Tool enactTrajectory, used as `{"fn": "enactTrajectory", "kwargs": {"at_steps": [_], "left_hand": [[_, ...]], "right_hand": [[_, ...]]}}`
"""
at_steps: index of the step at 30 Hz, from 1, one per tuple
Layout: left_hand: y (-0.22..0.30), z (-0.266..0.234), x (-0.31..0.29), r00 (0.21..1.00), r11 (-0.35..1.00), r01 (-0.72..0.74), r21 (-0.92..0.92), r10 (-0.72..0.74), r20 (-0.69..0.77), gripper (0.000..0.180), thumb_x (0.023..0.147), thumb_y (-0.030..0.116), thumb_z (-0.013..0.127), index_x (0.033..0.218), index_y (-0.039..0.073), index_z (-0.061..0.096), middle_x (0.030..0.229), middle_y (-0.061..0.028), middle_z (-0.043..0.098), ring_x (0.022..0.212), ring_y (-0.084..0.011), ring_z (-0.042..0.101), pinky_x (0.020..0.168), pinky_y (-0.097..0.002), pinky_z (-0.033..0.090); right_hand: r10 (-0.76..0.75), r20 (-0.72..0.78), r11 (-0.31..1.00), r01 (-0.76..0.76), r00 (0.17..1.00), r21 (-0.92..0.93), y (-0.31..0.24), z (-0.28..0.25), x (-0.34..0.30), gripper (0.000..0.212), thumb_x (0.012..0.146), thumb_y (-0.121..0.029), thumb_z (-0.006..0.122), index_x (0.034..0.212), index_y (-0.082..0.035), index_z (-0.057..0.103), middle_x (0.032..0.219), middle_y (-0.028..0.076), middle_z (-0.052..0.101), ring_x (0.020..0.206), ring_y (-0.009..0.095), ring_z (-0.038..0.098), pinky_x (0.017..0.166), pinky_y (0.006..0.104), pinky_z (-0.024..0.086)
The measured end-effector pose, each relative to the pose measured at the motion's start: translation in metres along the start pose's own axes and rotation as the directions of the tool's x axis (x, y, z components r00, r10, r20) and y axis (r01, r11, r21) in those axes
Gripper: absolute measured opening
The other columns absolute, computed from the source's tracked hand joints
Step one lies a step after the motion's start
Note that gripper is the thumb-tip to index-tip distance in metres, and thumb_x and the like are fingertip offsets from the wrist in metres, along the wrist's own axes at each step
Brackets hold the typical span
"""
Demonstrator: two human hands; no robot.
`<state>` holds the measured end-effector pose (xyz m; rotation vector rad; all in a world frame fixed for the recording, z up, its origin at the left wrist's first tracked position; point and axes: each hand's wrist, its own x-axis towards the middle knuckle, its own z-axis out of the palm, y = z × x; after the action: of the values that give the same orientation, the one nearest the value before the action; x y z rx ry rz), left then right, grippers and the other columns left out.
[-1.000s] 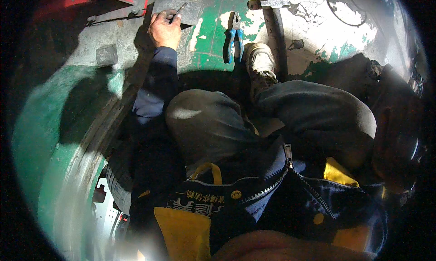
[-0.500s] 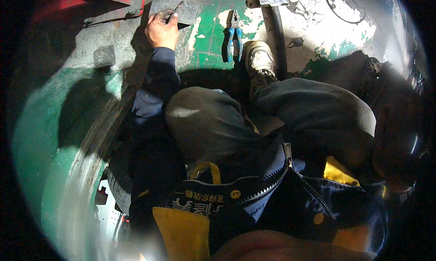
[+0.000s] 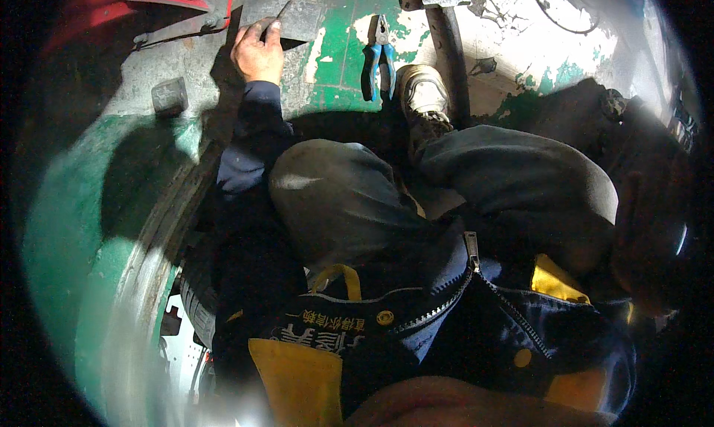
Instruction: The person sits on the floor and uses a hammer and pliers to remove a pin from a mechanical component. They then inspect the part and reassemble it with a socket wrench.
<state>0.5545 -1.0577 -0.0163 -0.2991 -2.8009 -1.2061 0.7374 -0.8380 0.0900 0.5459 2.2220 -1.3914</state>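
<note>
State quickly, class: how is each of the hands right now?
Left hand: closed, holding a thin dark rod.
Right hand: cannot be told; not clearly visible.

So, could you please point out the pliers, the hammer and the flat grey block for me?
Pliers [image 3: 388,58]: head view, on the right-hand blue handle.
Hammer [image 3: 449,53]: head view, along its dark handle.
Flat grey block [image 3: 303,20]: head view, on its bare upper face.

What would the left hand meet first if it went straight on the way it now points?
Probably the grey slab right ahead of the left hand, though the hand's height over it is unclear.
</note>
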Motion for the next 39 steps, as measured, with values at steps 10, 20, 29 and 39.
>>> {"fn": "enactTrajectory", "kwargs": {"at_steps": [10, 20, 29, 39], "left_hand": [[0.003, 0.001, 0.001, 1.000, 1.000, 0.008, 0.022, -0.007, -0.022, 0.016, 0.089, 0.024, 0.078, 0.101, 0.013, 0.080, 0.102, -0.0113, 0.074, 0.097, -0.0355, 0.071, 0.084, -0.0435, 0.056], [0.001, 0.004, 0.000, 0.998, 0.998, 0.042, -0.056, -0.045, -0.052, 0.016, 0.089, 0.022, 0.079, 0.100, 0.011, 0.080, 0.101, -0.0133, 0.073, 0.094, -0.0348, 0.071, 0.083, -0.0424, 0.056], [0.009, -0.002, -0.002, 0.990, 0.972, -0.133, 0.193, 0.141, -0.027, 0.021, 0.089, 0.024, 0.077, 0.107, 0.012, 0.079, 0.105, -0.0136, 0.072, 0.096, -0.0372, 0.071, 0.085, -0.0440, 0.057], [0.011, -0.010, 0.005, 0.996, 0.982, -0.040, 0.183, 0.024, 0.087, 0.022, 0.087, 0.023, 0.079, 0.105, 0.012, 0.079, 0.105, -0.0128, 0.073, 0.095, -0.0368, 0.072, 0.084, -0.0430, 0.058]], "right_hand": [[0.017, 0.004, 0.999, -0.017, 1.000, -0.043, 0.010, 0.005, 0.003, 0.036, 0.097, -0.024, 0.067, 0.124, -0.001, 0.067, 0.110, 0.008, 0.068, 0.098, 0.017, 0.064, 0.085, 0.0285, 0.050], [0.019, 0.008, 0.997, -0.018, 1.000, -0.080, 0.015, 0.009, 0.006, 0.036, 0.098, -0.024, 0.066, 0.125, -0.001, 0.066, 0.110, 0.007, 0.067, 0.098, 0.017, 0.063, 0.084, 0.0282, 0.050], [0.010, 0.018, 0.993, -0.008, 1.000, -0.118, 0.022, 0.013, 0.012, 0.036, 0.098, -0.024, 0.065, 0.125, -0.001, 0.066, 0.110, 0.007, 0.067, 0.098, 0.016, 0.062, 0.084, 0.0280, 0.050], [-0.060, 0.050, 0.993, 0.065, 0.997, -0.095, -0.006, -0.030, -0.009, 0.035, 0.099, -0.025, 0.064, 0.126, -0.002, 0.065, 0.111, 0.007, 0.066, 0.098, 0.016, 0.062, 0.083, 0.0277, 0.049]]}}
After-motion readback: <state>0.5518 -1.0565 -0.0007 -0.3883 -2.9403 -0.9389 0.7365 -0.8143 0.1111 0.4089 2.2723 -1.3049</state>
